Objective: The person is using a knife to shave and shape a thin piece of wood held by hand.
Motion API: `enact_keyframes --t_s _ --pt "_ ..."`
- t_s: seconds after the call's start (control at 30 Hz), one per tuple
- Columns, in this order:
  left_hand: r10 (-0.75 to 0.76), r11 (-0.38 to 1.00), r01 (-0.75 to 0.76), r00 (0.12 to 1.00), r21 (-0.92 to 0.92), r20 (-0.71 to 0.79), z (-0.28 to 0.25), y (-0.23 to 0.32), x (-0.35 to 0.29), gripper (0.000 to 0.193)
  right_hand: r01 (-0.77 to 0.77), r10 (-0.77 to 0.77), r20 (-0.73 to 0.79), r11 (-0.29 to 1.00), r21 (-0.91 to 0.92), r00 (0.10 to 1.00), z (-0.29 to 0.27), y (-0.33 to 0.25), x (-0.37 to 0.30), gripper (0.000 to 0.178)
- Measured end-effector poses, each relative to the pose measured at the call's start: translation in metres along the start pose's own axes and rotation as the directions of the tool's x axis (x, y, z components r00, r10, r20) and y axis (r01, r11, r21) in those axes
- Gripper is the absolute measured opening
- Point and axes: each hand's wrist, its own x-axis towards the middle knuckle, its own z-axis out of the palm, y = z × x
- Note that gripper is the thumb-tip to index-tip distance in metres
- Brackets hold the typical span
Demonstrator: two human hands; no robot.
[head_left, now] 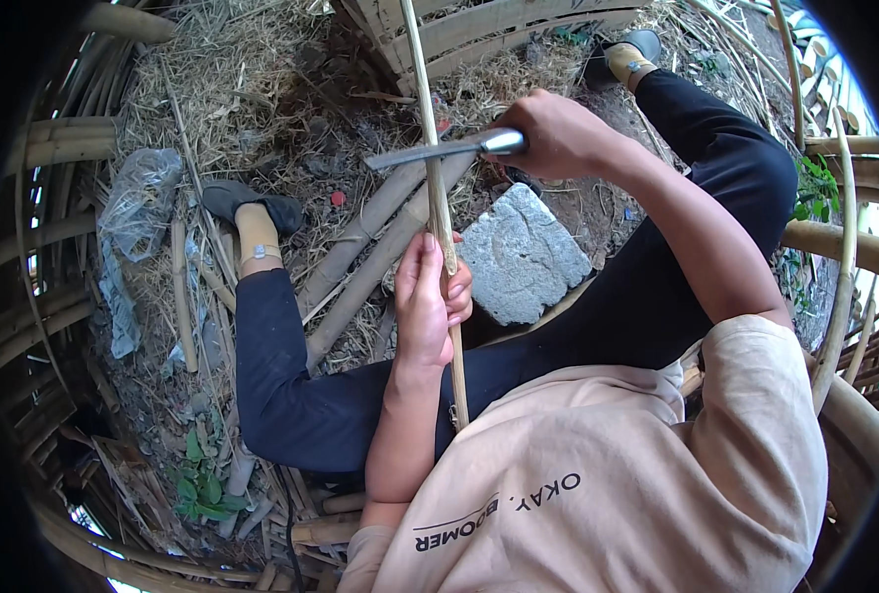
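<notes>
My left hand [425,306] is closed around a long pale bamboo strip [426,89], which runs from near my waist up past the top of the view. The fingers of my right hand [558,133] wrap round the light handle of a knife [410,155]. Its narrow grey blade points left and lies across the strip, a little beyond my left hand. Most of the handle is hidden in my grip. A rough grey stone block [524,252] rests on the ground between my legs, just right of the left hand.
Two bamboo poles [365,222] lie slanting on the ground left of the strip. Straw [222,59] covers the far ground, with a wooden slatted crate [509,35] behind. A clear plastic bag [141,203] lies at the left. Bamboo rails [835,242] stand close on both sides.
</notes>
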Motion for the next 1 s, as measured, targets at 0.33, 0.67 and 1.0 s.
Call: enact_keyframes --t_s 0.33,0.67,1.0 --pt "0.005 0.999 -0.004 1.000 0.040 -0.030 -0.001 -0.006 0.002 0.029 -0.128 0.125 -0.037 0.987 -0.101 0.991 0.005 0.010 0.005 0.013" --pt "-0.004 1.000 0.004 1.000 -0.013 0.000 -0.004 -0.003 0.004 0.029 -0.179 0.187 -0.111 0.981 0.073 0.976 0.013 0.020 0.013 0.018" --pt "0.014 0.999 -0.012 0.997 0.035 -0.069 -0.001 -0.008 0.001 0.030 -0.098 0.098 0.007 0.994 -0.038 0.995 0.021 -0.001 0.009 0.017"
